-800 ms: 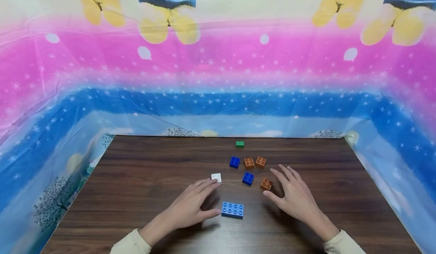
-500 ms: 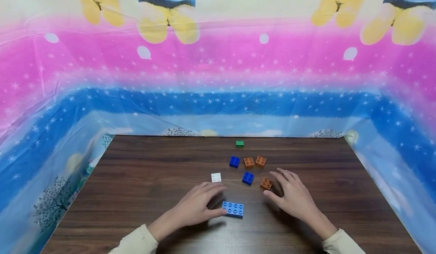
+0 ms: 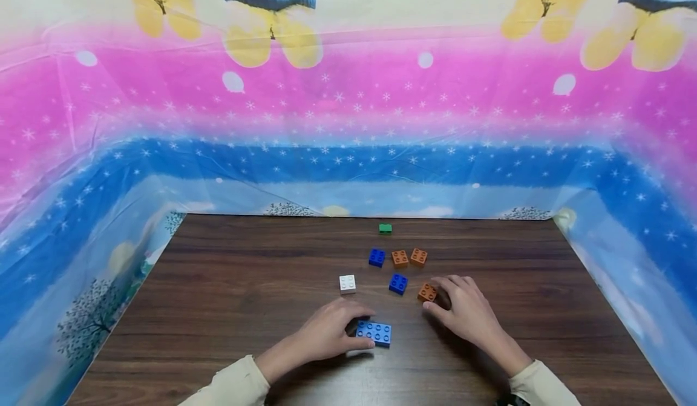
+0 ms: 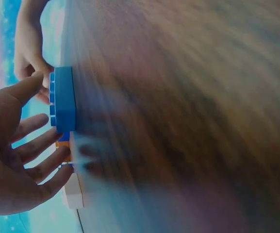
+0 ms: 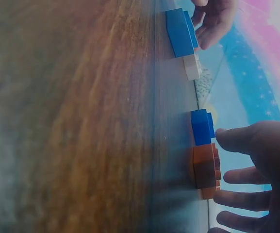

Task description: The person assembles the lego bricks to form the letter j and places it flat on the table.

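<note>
My left hand [image 3: 333, 332] reaches over the left end of a light-blue eight-stud building brick [image 3: 381, 333]. Its thumb lies along the near side and its fingers are at the far side. In the left wrist view those fingers [image 4: 38, 145] are spread, with a gap to the brick [image 4: 64, 99]. On the other side my right hand [image 3: 469, 312] hovers at an orange four-stud brick [image 3: 426, 292], thumb at the near side and fingertips at the far right corner. The right wrist view shows its fingers apart beside the orange brick [image 5: 205, 166].
A white brick [image 3: 346, 284] lies beyond my left hand. Between the hands and the far edge are two dark-blue bricks [image 3: 398, 284], two more orange bricks [image 3: 400, 258] and a green brick [image 3: 385, 229]. Printed cloth [image 3: 348, 164] encloses the wooden table [image 3: 245, 267].
My left hand has moved right and nearer, from beside the white brick to around the light-blue brick's left end. My right hand has drawn in closer to the orange brick, its fingers bending more.
</note>
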Demonstrator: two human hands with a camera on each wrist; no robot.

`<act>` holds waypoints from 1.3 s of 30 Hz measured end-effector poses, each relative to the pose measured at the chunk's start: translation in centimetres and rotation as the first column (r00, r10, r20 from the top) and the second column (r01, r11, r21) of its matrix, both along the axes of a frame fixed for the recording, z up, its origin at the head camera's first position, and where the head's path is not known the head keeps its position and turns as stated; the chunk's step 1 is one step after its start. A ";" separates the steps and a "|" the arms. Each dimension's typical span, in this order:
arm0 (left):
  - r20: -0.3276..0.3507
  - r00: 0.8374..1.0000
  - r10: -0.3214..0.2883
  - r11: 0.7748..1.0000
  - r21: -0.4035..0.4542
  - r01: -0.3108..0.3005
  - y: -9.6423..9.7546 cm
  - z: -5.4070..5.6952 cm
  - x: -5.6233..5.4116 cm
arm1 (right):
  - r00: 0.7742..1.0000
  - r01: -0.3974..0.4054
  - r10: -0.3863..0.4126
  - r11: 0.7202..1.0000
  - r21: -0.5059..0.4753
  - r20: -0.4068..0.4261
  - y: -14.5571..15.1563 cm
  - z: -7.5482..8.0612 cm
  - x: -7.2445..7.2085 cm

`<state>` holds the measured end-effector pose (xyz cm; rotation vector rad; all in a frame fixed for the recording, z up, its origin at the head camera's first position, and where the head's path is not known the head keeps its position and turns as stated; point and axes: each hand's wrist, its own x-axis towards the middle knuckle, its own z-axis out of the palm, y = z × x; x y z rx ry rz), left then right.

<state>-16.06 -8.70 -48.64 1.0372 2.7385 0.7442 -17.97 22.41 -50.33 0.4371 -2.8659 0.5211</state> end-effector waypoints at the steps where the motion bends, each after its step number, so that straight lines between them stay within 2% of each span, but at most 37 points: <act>1: 0.000 1.000 -0.003 1.000 -0.004 0.003 0.1 -0.1 0.0 | 1.000 -0.003 0.003 1.000 0.000 0.000 0.0 0.0 -0.1; 6: 0.000 1.000 -0.017 1.000 -0.020 0.017 0.5 -0.5 -0.2 | 1.000 -0.018 0.018 1.000 0.001 0.014 -0.1 -0.2 -0.5; 15: -0.012 1.000 -0.026 1.000 0.013 0.027 0.9 -0.7 -0.7 | 0.999 -0.034 0.033 0.999 0.014 0.035 -0.1 -0.4 -0.9; 20: -0.016 1.000 -0.011 0.999 0.038 0.012 1.2 -0.7 -1.0 | 0.999 -0.036 0.035 0.999 0.005 0.041 -0.2 -0.5 -1.1; 29: -0.079 0.997 0.024 0.998 0.068 -0.019 1.6 -1.0 -1.9 | 0.998 -0.028 0.028 1.000 0.008 0.065 -0.2 -0.4 -1.4; 39: -0.058 0.997 0.052 0.996 0.079 -0.048 1.9 -1.0 -2.9 | 0.997 -0.033 0.033 0.999 0.000 0.069 -0.3 -0.4 -1.4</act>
